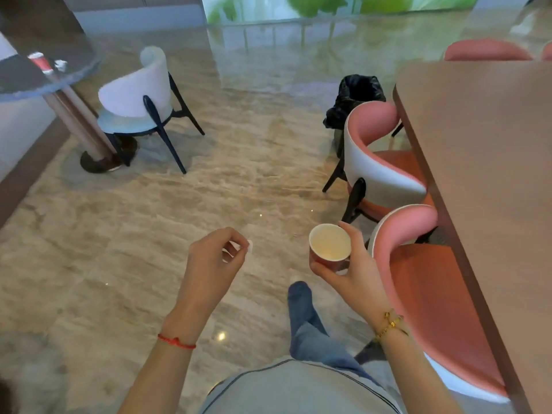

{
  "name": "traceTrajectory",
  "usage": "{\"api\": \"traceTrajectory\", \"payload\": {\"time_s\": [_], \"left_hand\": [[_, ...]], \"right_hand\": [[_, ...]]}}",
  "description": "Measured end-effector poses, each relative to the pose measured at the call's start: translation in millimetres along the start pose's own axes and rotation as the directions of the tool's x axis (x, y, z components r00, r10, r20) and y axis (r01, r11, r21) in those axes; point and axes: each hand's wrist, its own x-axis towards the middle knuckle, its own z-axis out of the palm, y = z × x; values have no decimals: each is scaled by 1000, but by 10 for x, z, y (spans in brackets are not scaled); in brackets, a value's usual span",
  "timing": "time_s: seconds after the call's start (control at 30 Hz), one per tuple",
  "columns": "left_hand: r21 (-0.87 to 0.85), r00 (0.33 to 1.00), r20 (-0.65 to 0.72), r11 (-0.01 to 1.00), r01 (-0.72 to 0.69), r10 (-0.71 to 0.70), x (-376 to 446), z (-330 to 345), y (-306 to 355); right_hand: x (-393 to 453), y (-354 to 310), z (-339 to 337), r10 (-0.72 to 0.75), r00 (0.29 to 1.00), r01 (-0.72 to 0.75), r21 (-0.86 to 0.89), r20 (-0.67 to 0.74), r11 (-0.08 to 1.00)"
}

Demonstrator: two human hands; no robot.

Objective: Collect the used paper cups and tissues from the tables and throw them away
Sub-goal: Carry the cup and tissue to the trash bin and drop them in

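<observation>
My right hand (351, 274) grips a red paper cup (330, 246) with a pale, empty inside, held upright over the floor. My left hand (213, 258) pinches a small white tissue (249, 247) between thumb and fingertips. Another red paper cup (40, 62) and a crumpled white tissue (60, 64) sit on the round dark table (18, 82) at the far left. A bin lined with a black bag (357, 94) stands on the floor ahead to the right, behind a pink chair.
A long brown table (484, 150) runs along the right with pink chairs (385, 162) pushed against it. A white chair (140, 100) stands by the round table's pedestal. Marble floor (179, 204) lies between. My leg in jeans (307, 318) steps forward.
</observation>
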Motion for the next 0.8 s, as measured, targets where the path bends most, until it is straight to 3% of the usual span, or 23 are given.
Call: {"api": "traceTrajectory", "payload": {"time_s": [0.53,0.8], "left_hand": [[-62,1000,8,998,-9,10,4035,805,-272],[-81,998,57,996,-26,30,5945,1284,-651]], "right_hand": [[4146,132,-244,-58,998,57,-50,-28,997],[5920,455,-141,-1,997,0,-8,-73,1000]]}}
